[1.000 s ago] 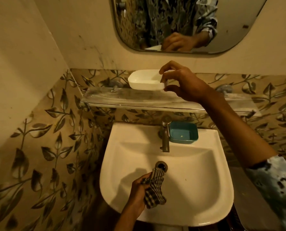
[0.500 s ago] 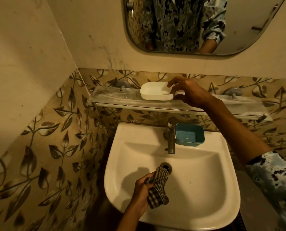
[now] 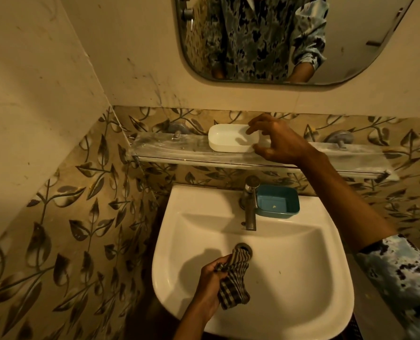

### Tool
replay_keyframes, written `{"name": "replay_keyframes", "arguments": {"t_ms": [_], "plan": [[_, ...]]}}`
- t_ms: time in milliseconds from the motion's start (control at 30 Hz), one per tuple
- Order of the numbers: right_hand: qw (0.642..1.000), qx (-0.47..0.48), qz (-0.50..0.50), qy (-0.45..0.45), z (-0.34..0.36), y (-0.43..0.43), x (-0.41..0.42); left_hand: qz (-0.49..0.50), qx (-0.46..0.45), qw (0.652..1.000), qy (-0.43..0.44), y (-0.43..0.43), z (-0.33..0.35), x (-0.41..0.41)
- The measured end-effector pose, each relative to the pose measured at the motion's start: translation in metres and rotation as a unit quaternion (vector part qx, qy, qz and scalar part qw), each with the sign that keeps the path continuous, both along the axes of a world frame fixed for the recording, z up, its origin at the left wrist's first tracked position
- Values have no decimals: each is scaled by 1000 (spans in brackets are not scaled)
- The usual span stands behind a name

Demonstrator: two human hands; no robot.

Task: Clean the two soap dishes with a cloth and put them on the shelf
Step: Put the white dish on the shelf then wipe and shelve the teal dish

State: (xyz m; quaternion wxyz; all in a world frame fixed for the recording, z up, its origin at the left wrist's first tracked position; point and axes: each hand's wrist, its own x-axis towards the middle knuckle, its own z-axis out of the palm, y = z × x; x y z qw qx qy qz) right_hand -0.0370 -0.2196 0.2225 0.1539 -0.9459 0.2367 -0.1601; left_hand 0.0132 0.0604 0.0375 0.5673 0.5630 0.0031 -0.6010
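Your right hand (image 3: 281,141) rests, fingers spread, at the right end of the white soap dish (image 3: 231,138) on the glass shelf (image 3: 169,153). Your left hand (image 3: 212,283) clutches the checked cloth (image 3: 234,278) over the basin (image 3: 302,278). The blue soap dish (image 3: 277,202), speckled inside, sits beside the tap (image 3: 250,202).

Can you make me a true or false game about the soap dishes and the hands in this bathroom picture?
1. The white soap dish sits on the shelf. True.
2. The blue soap dish is on the shelf too. False: it is on the sink rim, beside the tap.
3. The left hand holds the cloth. True.
4. The right hand holds the cloth. False: it is at the white soap dish.
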Motion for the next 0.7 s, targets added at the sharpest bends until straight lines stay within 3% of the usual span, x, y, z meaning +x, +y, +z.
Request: {"name": "replay_keyframes", "arguments": {"t_ms": [367, 467, 567, 700], "plan": [[999, -24, -36, -22, -7, 0, 11, -2, 2, 1000, -6, -3, 5, 0], [982, -56, -60, -170, -11, 22, -6, 11, -1, 1000, 0, -3, 2, 0], [931, -115, -116, -327, -48, 64, -43, 35, -3, 999, 23, -3, -3, 3], [926, -26, -213, -310, -138, 98, -100, 36, 8, 999, 32, -4, -10, 7]]}}
